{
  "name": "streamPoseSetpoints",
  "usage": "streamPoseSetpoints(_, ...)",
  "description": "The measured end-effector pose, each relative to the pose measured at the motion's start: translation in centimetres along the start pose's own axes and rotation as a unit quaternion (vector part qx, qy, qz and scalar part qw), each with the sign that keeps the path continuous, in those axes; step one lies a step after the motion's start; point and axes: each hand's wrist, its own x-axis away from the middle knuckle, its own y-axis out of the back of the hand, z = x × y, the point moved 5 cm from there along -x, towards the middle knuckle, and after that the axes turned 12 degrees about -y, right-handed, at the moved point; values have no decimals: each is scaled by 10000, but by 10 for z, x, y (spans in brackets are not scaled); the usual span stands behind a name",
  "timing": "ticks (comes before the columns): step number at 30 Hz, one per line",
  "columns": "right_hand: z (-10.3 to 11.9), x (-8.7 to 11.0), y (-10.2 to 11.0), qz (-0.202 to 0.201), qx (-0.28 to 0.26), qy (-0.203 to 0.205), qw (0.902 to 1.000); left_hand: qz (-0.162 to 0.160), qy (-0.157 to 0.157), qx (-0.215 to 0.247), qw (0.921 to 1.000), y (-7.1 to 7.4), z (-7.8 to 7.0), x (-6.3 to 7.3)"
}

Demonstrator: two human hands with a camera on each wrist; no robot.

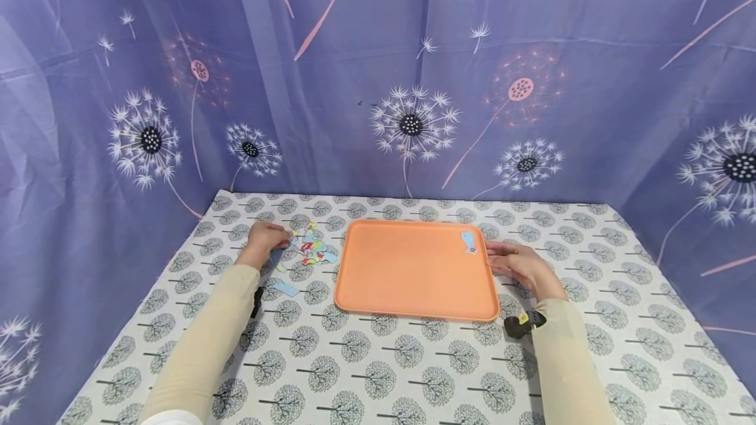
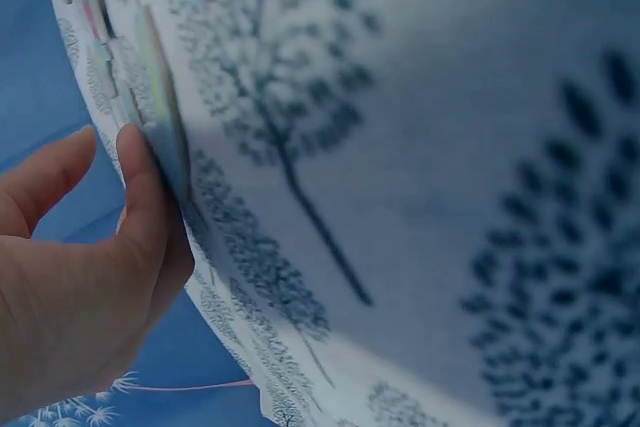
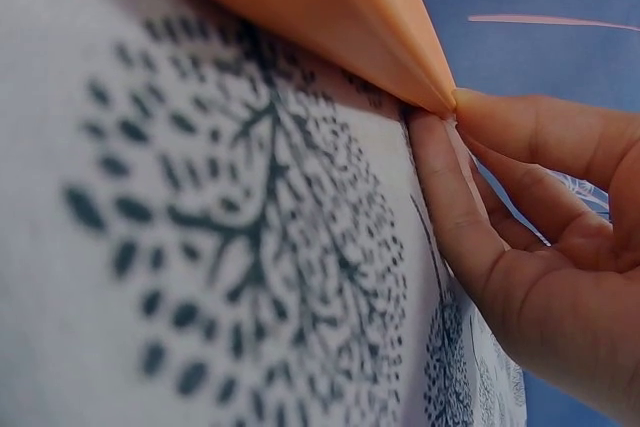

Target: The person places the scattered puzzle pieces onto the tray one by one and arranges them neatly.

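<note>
An orange rectangular tray (image 1: 407, 274) lies on the patterned cloth, with one light blue puzzle piece (image 1: 468, 240) near its far right corner. My right hand (image 1: 525, 269) pinches the tray's right edge; in the right wrist view the thumb is at the rim and the fingers are beneath it. To the tray's left, colourful flat puzzle pieces (image 1: 313, 251) lie in a loose cluster. At that cluster's left side is my left hand (image 1: 267, 241), its thumb and index finger apart, the fingertips right beside a thin piece (image 2: 165, 112) in the left wrist view.
A pale blue strip-like piece (image 1: 286, 288) lies nearer to me, below the cluster. White cloth with grey trees (image 1: 378, 372) covers the table. Purple dandelion curtains (image 1: 354, 84) hang behind the table and along both sides.
</note>
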Motion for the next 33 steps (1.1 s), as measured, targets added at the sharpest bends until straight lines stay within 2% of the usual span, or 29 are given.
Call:
streamPoseSetpoints(9,1,-1,2,-118,-89,-62,9999,210,-221,-540,9981,-6,4,0)
streamPoseSetpoints(14,0,-2,3,-113,-130,-47,9998,118,-299,-912,9953,-7,6,-2)
streamPoseSetpoints(19,-1,-1,1,-78,-162,-39,9998,72,-320,-942,9950,-8,6,-5)
streamPoseSetpoints(25,-1,-1,2,-123,-236,-85,9996,25,-591,-1159,9915,-11,2,-4)
streamPoseSetpoints(29,-1,-1,2,-91,-255,-86,9996,-59,-734,-1094,9913,-13,-1,-1)
streamPoseSetpoints(33,-1,-1,1,-77,-185,-57,9998,-203,-735,-943,9926,-15,-2,0)
